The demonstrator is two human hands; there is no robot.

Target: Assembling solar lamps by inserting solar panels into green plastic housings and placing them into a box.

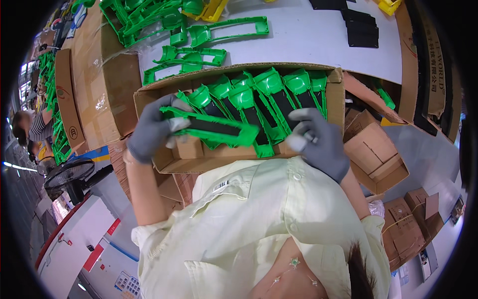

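Observation:
My left hand (153, 127), in a grey glove with pale fingertips, grips one end of a green plastic frame (244, 134) with a black strip inside. That frame is slightly blurred and slants over the front of an open cardboard box (144, 102). Inside the box, several similar green frames (271, 82) with black inserts lie overlapping in a row. My right hand (323, 144), gloved the same way, hovers over the box's right part, its fingers bent and apart with nothing visible between them.
Beyond the box, loose green frames (229, 31) and black strips (362, 30) lie on a white tabletop (298, 37). Tall cardboard (94, 94) stands at left, beside a black fan (69, 177). An open carton (376, 152) sits lower right. Another person (40, 124) is far left.

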